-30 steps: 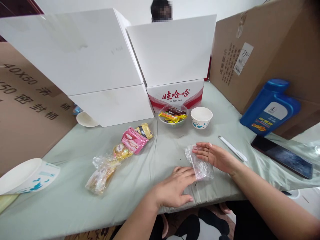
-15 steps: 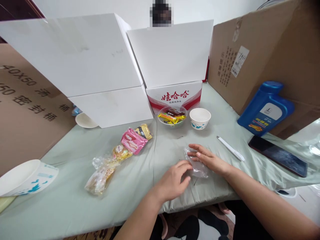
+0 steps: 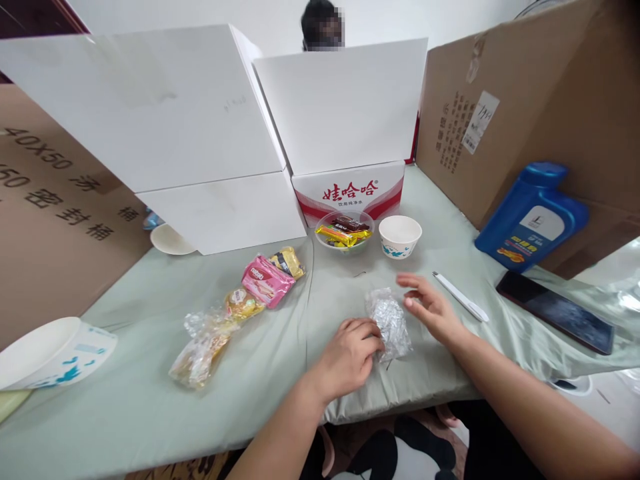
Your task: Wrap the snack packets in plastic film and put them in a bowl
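Note:
A crinkled clear plastic bag (image 3: 394, 325) lies on the cloth-covered table in front of me. My left hand (image 3: 351, 355) has its curled fingers on the bag's left edge, thumb tucked low and partly hidden. To the right of the bag, my right hand (image 3: 434, 312) is raised slightly with fingers apart, holding nothing. Behind the bag stand a white paper bowl (image 3: 400, 241) with blue leaf prints and a clear plastic bowl (image 3: 320, 241) of wrapped snacks. A white utility knife (image 3: 460, 297) lies beyond my right hand.
To the left, wrapped snacks run in a row, including a pink packet (image 3: 267, 281). A larger paper bowl (image 3: 60, 353) sits far left. A blue bottle (image 3: 535, 217) and a phone (image 3: 555, 312) are on the right. White boxes (image 3: 345, 107) stand behind; a person's head shows above.
My right hand has come off the bag and moved right. My left fingers have closed in on the bag's left edge. The bag now looks more spread out and crinkled.

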Tool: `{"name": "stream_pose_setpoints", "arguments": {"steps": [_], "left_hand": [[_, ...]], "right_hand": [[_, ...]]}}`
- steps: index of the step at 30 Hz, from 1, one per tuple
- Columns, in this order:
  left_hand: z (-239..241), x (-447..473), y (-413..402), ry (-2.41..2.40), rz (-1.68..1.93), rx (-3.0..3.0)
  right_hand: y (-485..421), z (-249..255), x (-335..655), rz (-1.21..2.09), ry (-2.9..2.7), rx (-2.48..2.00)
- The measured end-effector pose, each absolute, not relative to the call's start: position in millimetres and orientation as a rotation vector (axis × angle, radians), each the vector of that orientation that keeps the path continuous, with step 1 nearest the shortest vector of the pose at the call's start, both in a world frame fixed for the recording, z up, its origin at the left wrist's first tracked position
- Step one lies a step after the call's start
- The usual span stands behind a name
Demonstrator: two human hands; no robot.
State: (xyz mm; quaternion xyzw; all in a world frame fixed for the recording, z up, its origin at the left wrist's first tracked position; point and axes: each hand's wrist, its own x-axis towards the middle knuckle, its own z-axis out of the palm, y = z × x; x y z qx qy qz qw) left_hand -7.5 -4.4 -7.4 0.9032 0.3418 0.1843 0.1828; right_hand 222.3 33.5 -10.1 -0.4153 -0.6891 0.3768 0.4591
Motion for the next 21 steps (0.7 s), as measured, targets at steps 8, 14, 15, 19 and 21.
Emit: {"name": "stream_pose_setpoints", "arguments": {"steps": [8,14,15,19,21], "left_hand": [[-7.2,-15.6,1.5,1.206,0.66,2.528],[-10.3,-18.3,1.8,1.218,0.608,2.538],[-10.1,-18.5,1.4,1.161,0.599,2.528],[-8.3,-18.3,-1.8,0.939,0.575,2.438],[-8.9,-18.0,-3.6,0.973,0.597,2.371]], "right_hand": [[19.1,-3.0,209.6,0.588,-2.592,-0.781],[9.1,3.2,204.7,0.377,-2.655,-0.762],[5.7,7.8,205.9,0.404,-2.657,-0.744],[-0.9,18.6,212.1,0.556,-2.538,-0.803],[3.6,13.4,212.6,0.577,-2.418,-0.972]]}}
